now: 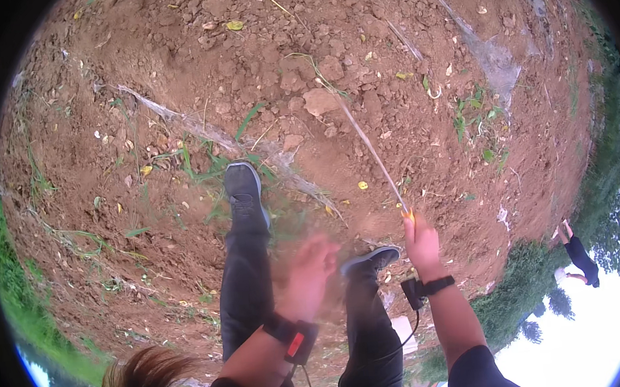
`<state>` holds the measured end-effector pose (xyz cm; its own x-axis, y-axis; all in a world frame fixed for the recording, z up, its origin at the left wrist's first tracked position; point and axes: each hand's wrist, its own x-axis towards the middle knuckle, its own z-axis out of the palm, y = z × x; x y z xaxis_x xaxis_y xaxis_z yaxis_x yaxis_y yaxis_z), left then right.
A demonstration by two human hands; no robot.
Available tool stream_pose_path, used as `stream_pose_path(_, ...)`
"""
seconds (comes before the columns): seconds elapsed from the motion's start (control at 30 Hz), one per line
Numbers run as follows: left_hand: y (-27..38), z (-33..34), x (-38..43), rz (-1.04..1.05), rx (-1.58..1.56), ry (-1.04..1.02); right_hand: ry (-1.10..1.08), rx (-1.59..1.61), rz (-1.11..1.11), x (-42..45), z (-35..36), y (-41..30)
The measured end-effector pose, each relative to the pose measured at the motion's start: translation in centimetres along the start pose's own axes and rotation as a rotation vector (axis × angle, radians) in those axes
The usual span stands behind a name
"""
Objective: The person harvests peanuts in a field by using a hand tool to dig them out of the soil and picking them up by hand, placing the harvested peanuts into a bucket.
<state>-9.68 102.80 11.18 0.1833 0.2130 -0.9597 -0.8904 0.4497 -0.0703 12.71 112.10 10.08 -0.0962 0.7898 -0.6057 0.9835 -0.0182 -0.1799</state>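
Note:
My right hand (422,242) is closed around the near end of a long thin rod (368,143), where a bit of orange shows at the grip. The rod slants away to the upper left over the red-brown soil, and its far end lies among grass blades (323,79) beside a large clod (321,101). Motion blurs my left hand (310,269), which hangs between my legs with its fingers loosely spread. I see nothing held in it. A faint green blur lies just beyond its fingers. Both wrists wear black straps with small cabled devices.
My dark shoes (242,190) stand on loose, cloddy soil. Strips of torn plastic film (186,121) and a wider sheet of film (495,64) lie partly buried. Weeds (474,109) grow at the right. Another person (581,258) is far off near green bushes (530,264).

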Motion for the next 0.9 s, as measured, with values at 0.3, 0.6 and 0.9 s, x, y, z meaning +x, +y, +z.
stream_pose_path(0.3, 0.4, 0.7, 0.5, 0.119, 0.158, 0.068, -0.142, -0.115, 0.1, 8.2, 3.1, -1.2)
stream_pose_path(0.6, 1.2, 1.6, -0.6, 0.043, 0.058, -0.013, -0.182, -0.326, 0.214, -7.2, -1.5, 9.4)
stream_pose_path(0.9, 1.3, 0.1, -0.3, 0.005, -0.206, 0.041, -0.016, 0.278, -0.256, 11.2, 1.1, -19.8)
